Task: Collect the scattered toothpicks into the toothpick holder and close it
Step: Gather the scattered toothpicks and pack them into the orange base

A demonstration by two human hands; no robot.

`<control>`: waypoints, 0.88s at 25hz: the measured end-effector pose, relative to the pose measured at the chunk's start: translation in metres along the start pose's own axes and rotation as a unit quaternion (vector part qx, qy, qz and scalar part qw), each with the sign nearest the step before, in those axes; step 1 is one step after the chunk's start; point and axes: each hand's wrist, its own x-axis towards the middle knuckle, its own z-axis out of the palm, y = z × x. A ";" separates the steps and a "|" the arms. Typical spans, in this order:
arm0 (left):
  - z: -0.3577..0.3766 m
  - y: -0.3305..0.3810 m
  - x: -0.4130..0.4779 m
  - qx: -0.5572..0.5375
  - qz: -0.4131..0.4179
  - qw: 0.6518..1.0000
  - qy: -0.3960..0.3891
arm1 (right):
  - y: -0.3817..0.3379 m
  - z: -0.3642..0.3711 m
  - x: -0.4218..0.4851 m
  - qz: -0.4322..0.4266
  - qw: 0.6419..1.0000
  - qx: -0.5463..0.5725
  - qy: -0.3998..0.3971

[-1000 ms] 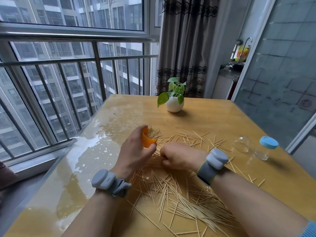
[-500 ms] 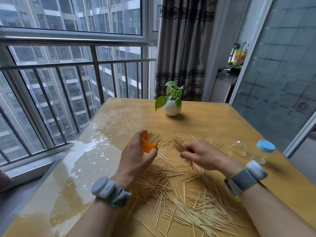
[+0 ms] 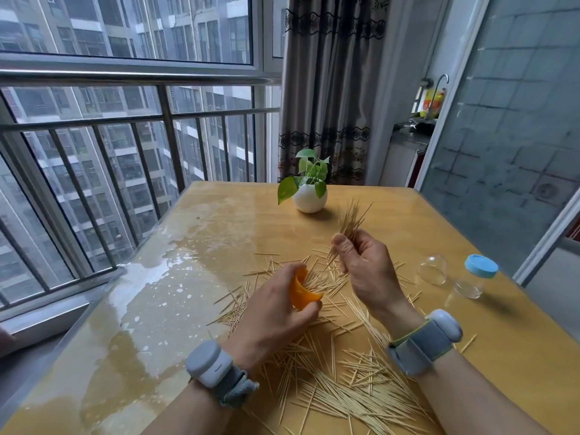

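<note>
My left hand (image 3: pixel 273 312) grips an orange toothpick holder (image 3: pixel 302 293), tilted with its mouth to the right, low over the table. My right hand (image 3: pixel 364 265) is raised above the table and pinches a bundle of toothpicks (image 3: pixel 351 222) that fans upward from its fingers. Several loose toothpicks (image 3: pixel 354 387) lie scattered over the wooden table (image 3: pixel 408 227) beneath and in front of both hands. A clear dome lid (image 3: pixel 433 269) lies at the right.
A small clear jar with a blue cap (image 3: pixel 475 276) lies beside the dome lid. A white pot with a green plant (image 3: pixel 309 196) stands at the table's far middle. The table's left half is wet and glossy (image 3: pixel 163 277). A railing and window run along the left.
My right hand has lifted off the table with a bundle of toothpicks and turned them upright. My left hand has lowered the orange holder and tilted it more to the right.
</note>
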 end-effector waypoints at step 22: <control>-0.002 0.008 -0.002 -0.025 0.025 0.999 -0.015 | 0.027 0.009 -0.011 -0.042 0.983 -0.170 -0.049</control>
